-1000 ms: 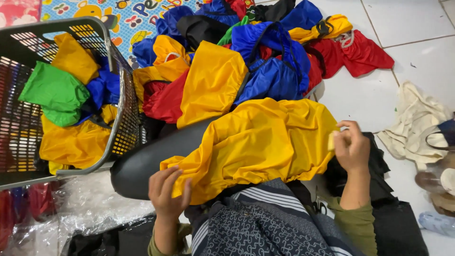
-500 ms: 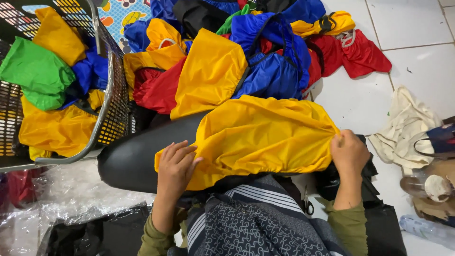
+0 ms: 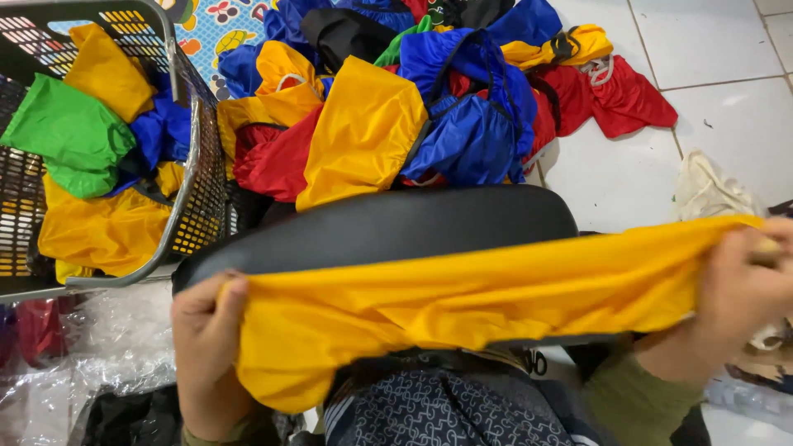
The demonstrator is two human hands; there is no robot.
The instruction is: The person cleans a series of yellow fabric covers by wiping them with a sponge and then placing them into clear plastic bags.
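Left hand [image 3: 206,347] clenched on one end of yellow fabric [image 3: 462,310], fingers curled over the bunched edge. Right hand [image 3: 743,297] grasping the other end, near the frame's right edge, fist closed round the cloth. Yellow fabric stretched taut between the two hands, running level across the lower half of the view, just above the lap and in front of a black padded cushion [image 3: 388,227] (smooth, oval, possibly a stool seat; cannot tell). Patterned dark garment [image 3: 429,413] below the stretched cloth.

Beyond the cushion, heaped on the floor: pile of cloth pieces [image 3: 413,99] in blue, red, yellow and black, with a strip of green showing among them. Off to the left, touching the pile's edge, a grey mesh basket [image 3: 194,190] holding more pieces, green, yellow and blue. Cream-coloured cloth [image 3: 710,194] lying on white floor tiles [image 3: 702,41] to the right, apart from the pile. Clear plastic wrapping [image 3: 99,339] crumpled at lower left, beneath the basket. Colourful play mat [image 3: 223,25] showing at the top, partly under the heap.
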